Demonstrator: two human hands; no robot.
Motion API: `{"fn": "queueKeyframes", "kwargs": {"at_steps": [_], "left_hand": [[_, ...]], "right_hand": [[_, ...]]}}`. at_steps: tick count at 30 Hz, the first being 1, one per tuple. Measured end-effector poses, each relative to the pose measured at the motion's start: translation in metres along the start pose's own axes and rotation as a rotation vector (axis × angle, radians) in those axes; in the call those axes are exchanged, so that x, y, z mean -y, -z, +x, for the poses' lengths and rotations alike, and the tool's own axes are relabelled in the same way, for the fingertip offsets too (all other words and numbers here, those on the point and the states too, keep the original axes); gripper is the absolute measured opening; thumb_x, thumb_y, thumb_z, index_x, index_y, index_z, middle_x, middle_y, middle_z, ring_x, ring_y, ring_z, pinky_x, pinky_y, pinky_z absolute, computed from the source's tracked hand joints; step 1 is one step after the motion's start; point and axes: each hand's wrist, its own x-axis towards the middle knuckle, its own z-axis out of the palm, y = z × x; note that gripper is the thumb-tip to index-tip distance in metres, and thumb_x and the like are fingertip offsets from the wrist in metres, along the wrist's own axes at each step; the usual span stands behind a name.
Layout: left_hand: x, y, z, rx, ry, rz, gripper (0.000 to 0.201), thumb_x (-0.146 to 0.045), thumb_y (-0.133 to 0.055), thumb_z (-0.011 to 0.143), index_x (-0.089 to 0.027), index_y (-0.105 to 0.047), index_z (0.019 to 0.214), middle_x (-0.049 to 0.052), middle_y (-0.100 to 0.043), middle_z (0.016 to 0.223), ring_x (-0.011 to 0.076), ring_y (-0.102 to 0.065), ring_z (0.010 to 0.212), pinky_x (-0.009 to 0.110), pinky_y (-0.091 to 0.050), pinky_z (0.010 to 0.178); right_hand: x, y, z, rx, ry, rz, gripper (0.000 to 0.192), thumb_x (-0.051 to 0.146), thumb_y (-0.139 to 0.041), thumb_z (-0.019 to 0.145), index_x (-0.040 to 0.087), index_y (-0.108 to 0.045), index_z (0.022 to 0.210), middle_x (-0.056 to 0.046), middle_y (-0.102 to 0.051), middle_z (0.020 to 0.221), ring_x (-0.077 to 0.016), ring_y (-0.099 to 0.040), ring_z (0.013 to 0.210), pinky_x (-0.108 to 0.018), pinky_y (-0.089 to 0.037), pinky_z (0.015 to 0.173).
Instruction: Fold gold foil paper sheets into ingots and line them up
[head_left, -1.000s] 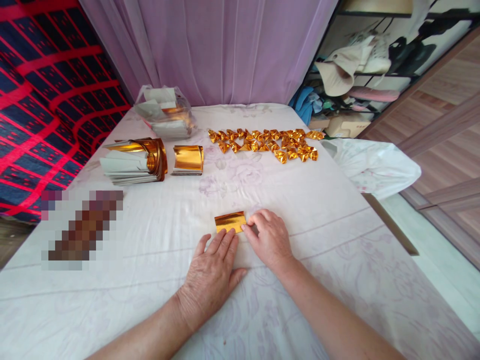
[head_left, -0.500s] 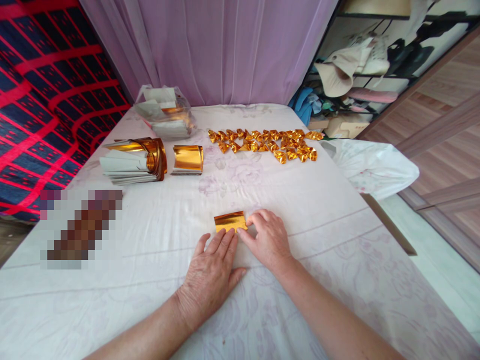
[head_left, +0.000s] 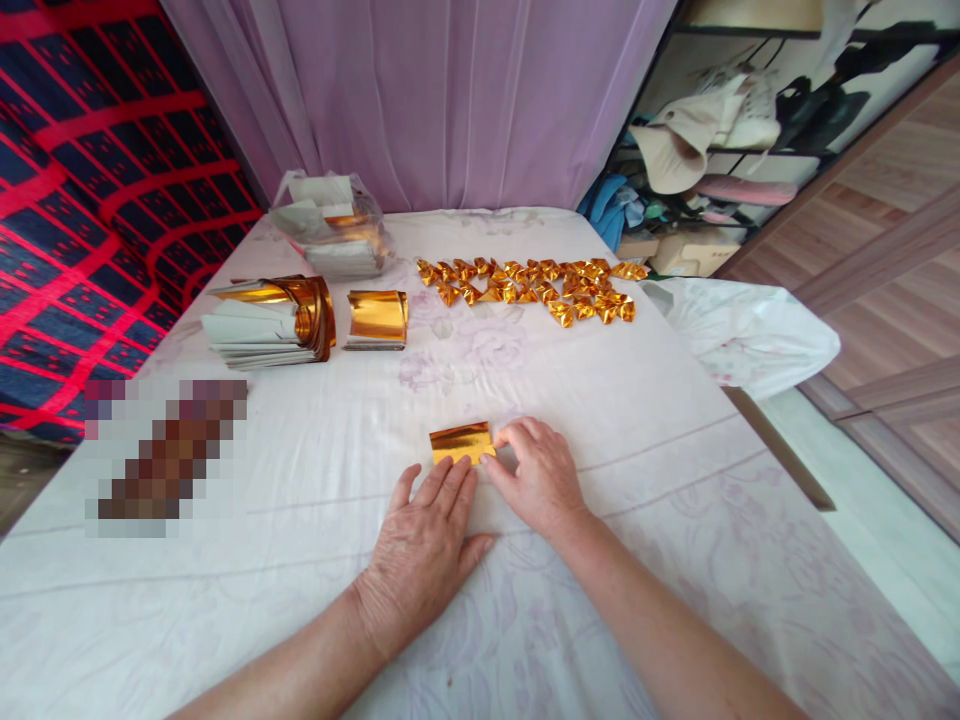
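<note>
The left hand (head_left: 424,545) lies flat, its spread fingers (head_left: 450,478) pressing the near edge of a gold foil sheet (head_left: 460,441) in the bench's (head_left: 300,520) near middle. The right hand (head_left: 536,478) pinches the sheet's right corner with curled fingers.

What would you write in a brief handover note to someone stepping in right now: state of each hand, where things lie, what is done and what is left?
Left hand: flat on the white cloth, fingertips on the gold foil sheet.
Right hand: grip pinching the sheet's right edge.
Done: folded gold pieces lie in rows at the far side.
Left: this sheet is only partly folded; the foil stack and a small foil curl wait at far left, and a bag of foil sits behind them.
</note>
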Motion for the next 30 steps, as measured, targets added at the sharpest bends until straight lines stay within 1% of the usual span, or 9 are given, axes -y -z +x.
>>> {"fn": "queueKeyframes", "kwargs": {"at_steps": [8, 13, 16, 18, 20, 22, 24, 27, 30], "left_hand": [[0.001, -0.001, 0.0, 0.013, -0.003, 0.011, 0.057, -0.053, -0.036, 0.096, -0.014, -0.053, 0.134, 0.011, -0.054, 0.14, 0.0289, -0.048, 0.128, 0.05, -0.03, 0.106], [0.0, 0.0, 0.0, 0.006, -0.012, 0.02, 0.058, -0.052, -0.033, 0.097, -0.011, -0.053, 0.133, 0.012, -0.053, 0.14, 0.0288, -0.048, 0.127, 0.052, -0.031, 0.105], [0.0, 0.0, 0.0, 0.005, -0.013, 0.021, 0.058, -0.052, -0.033, 0.097, -0.012, -0.053, 0.133, 0.012, -0.053, 0.14, 0.0288, -0.048, 0.127, 0.052, -0.031, 0.105], [0.001, -0.001, 0.0, 0.003, -0.009, 0.019, 0.058, -0.053, -0.035, 0.096, -0.012, -0.053, 0.133, 0.012, -0.054, 0.14, 0.0291, -0.048, 0.128, 0.052, -0.031, 0.105], [0.0, -0.001, 0.0, 0.0, -0.009, 0.017, 0.058, -0.053, -0.035, 0.096, -0.012, -0.053, 0.134, 0.011, -0.054, 0.139, 0.0291, -0.048, 0.128, 0.052, -0.031, 0.106], [0.0, -0.002, 0.0, -0.003, -0.009, 0.017, 0.058, -0.052, -0.035, 0.097, -0.012, -0.052, 0.134, 0.011, -0.054, 0.139, 0.0287, -0.048, 0.128, 0.051, -0.03, 0.106], [0.0, -0.001, 0.0, -0.003, -0.009, 0.015, 0.058, -0.052, -0.034, 0.097, -0.012, -0.051, 0.135, 0.011, -0.054, 0.14, 0.0283, -0.048, 0.128, 0.051, -0.03, 0.106], [0.0, -0.001, 0.0, 0.004, -0.012, 0.01, 0.057, -0.052, -0.035, 0.097, -0.013, -0.051, 0.135, 0.011, -0.054, 0.14, 0.0283, -0.048, 0.128, 0.05, -0.03, 0.106], [0.0, -0.001, 0.0, 0.006, -0.011, 0.016, 0.058, -0.052, -0.033, 0.097, -0.012, -0.051, 0.135, 0.011, -0.054, 0.14, 0.0282, -0.048, 0.128, 0.051, -0.031, 0.106]], "right_hand": [[-0.008, 0.001, 0.002, 0.052, 0.002, 0.122, 0.008, 0.016, -0.059, 0.081, 0.022, -0.056, 0.082, -0.002, -0.065, 0.085, -0.02, -0.058, 0.086, -0.031, -0.037, 0.076], [-0.013, 0.002, 0.003, 0.039, 0.031, 0.172, 0.011, 0.011, -0.055, 0.08, 0.022, -0.056, 0.079, -0.002, -0.064, 0.081, -0.019, -0.058, 0.08, -0.031, -0.039, 0.073], [-0.015, 0.003, 0.002, -0.018, 0.077, 0.222, 0.013, 0.011, -0.05, 0.082, 0.022, -0.056, 0.079, -0.002, -0.063, 0.079, -0.0186, -0.058, 0.078, -0.03, -0.041, 0.072], [-0.012, 0.004, 0.0, -0.085, 0.11, 0.274, 0.015, 0.011, -0.047, 0.085, 0.021, -0.058, 0.084, -0.003, -0.064, 0.082, -0.0182, -0.06, 0.081, -0.03, -0.044, 0.074], [-0.007, 0.003, -0.001, -0.125, 0.155, 0.301, 0.017, 0.013, -0.045, 0.09, 0.021, -0.059, 0.091, -0.004, -0.066, 0.087, -0.0178, -0.061, 0.085, -0.029, -0.046, 0.077], [-0.002, 0.001, -0.002, -0.111, 0.2, 0.281, 0.016, 0.015, -0.045, 0.093, 0.021, -0.06, 0.094, -0.005, -0.068, 0.088, -0.0178, -0.062, 0.084, -0.029, -0.047, 0.079], [0.002, -0.002, -0.002, -0.074, 0.208, 0.251, 0.015, 0.016, -0.046, 0.093, 0.021, -0.06, 0.092, -0.004, -0.068, 0.085, -0.0179, -0.062, 0.081, -0.03, -0.046, 0.077], [0.004, -0.006, -0.002, -0.026, 0.167, 0.23, 0.014, 0.015, -0.049, 0.091, 0.022, -0.06, 0.088, -0.003, -0.068, 0.082, -0.0179, -0.062, 0.079, -0.03, -0.046, 0.075], [0.005, -0.007, 0.0, 0.015, 0.124, 0.218, 0.014, 0.014, -0.05, 0.089, 0.022, -0.059, 0.083, -0.003, -0.065, 0.079, -0.0181, -0.06, 0.078, -0.03, -0.045, 0.074]]}}
